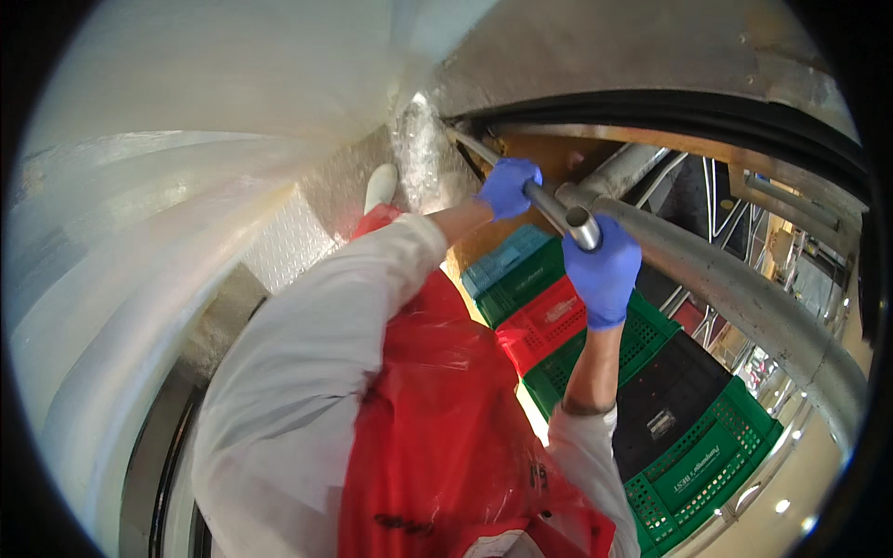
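Both my hands wear blue gloves and are closed around a slim metal pole (549, 206) that slants from the upper middle down to the right. My left hand (510, 188) wraps it farther up, away from me. At the near end, my right hand (605, 270) grips it close to a shiny round tube end (583, 229). I cannot make out how that tube end joins the pole. The pole's far end goes off toward a dark edge, where its tip is hard to see.
Below my right hand stand plastic crates: green (702, 465), red (544, 324), black (672, 400) and blue (507, 259). A thick grey pipe (735, 279) runs along the right. Translucent plastic sheeting (167, 307) hangs at left. My white boot (380, 185) is beside textured metal flooring (290, 244).
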The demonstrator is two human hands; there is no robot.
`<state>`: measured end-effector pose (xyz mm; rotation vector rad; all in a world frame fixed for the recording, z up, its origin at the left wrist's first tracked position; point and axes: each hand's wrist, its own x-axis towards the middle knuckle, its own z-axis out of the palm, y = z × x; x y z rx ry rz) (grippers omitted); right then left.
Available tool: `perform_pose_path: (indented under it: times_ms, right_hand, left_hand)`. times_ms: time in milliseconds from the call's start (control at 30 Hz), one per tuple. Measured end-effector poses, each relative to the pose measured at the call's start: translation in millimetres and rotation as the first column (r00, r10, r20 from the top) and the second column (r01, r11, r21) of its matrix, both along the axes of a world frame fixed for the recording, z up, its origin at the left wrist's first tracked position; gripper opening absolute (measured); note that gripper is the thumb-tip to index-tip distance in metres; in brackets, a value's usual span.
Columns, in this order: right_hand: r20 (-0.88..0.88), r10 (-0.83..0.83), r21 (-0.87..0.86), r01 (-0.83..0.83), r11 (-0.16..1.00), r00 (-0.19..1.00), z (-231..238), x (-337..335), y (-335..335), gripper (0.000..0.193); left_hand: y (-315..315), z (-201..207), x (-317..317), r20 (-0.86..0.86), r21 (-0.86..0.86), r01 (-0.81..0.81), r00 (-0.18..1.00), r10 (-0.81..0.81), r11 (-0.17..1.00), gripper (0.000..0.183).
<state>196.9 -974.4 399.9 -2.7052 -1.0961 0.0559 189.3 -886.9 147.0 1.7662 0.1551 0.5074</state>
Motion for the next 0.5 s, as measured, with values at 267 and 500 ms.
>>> perform_pose_path:
  times_ms: [267,500]
  right_hand:
    - [0.334,-0.127,-0.083,0.163,0.983,0.934,181.0,12.4,-16.8,0.032]
    - [0.262,-0.316,-0.059,0.342,0.938,0.912,205.7,1.5,-15.2,0.023]
  left_hand:
    - [9.1,167.1,23.6,0.026,-0.021,0.168,0.986,-0.167,0.986,0.024]
    - [8.9,192.1,17.3,0.183,-0.046,0.226,0.959,-0.214,0.973,0.034]
